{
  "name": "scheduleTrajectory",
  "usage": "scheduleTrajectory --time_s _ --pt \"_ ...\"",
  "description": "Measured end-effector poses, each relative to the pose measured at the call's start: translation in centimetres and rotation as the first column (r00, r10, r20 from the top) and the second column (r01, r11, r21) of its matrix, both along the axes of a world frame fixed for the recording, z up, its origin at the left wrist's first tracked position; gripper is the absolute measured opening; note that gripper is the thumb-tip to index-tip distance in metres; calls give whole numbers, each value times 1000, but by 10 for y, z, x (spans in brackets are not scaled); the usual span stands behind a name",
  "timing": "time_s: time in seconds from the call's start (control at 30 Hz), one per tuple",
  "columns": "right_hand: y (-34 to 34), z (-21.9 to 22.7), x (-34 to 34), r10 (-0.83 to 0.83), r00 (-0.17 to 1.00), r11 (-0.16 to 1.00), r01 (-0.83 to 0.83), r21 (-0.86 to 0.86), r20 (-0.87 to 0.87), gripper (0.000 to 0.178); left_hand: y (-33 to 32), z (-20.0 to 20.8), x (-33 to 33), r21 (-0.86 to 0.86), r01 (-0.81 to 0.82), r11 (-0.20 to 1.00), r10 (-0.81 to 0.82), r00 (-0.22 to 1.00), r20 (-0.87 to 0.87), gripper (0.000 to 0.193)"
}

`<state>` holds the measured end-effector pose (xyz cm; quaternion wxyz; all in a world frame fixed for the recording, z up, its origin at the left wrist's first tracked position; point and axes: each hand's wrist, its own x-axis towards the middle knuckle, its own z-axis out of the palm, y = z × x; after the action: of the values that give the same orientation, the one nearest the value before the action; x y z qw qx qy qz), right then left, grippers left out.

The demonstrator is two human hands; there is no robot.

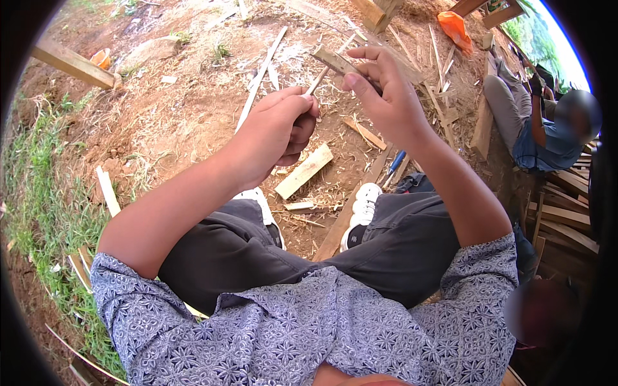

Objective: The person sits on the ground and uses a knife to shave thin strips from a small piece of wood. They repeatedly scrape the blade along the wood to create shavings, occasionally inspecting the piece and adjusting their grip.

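Thin, straight, pale stick point(316, 83) rising from left hand point(283, 125), closed round lower end; crossing brown, blunt-ended wooden piece point(335, 63) pinched in right hand point(387, 93); below grips, flat pale offcut point(304, 170), reddish, straw-littered soil point(193, 132)

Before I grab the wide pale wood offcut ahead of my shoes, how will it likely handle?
The offcut looks short and flat, so it's probably stiff. Being bare wood, it's likely light. Its straight edges suggest it would slide rather than roll.

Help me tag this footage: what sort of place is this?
Probably an outdoor woodworking spot: wood scraps lie on bare earth, with grass at left and boards piled at right.
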<state>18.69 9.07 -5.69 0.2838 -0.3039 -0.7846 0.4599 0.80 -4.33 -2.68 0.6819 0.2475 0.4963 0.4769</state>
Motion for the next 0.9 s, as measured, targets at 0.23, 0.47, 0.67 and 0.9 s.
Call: scheduleTrajectory --time_s 0.23,0.47,0.67,0.9 --pt "1 1 1 62 997 965 -73 -254 -51 27 1 -1 3 2 -24 1000 24 999 -41 15" --pt "1 -13 8 221 975 974 -222 -40 -16 17 -2 -2 0 14 -15 1000 15 999 29 15" --pt "-2 -20 -1 205 976 966 -214 144 74 14 -5 6 6 -48 -43 998 44 999 16 15" --pt "-8 -17 -3 133 991 988 -133 80 -2 14 -14 9 7 -59 -1 998 0 1000 -31 14"
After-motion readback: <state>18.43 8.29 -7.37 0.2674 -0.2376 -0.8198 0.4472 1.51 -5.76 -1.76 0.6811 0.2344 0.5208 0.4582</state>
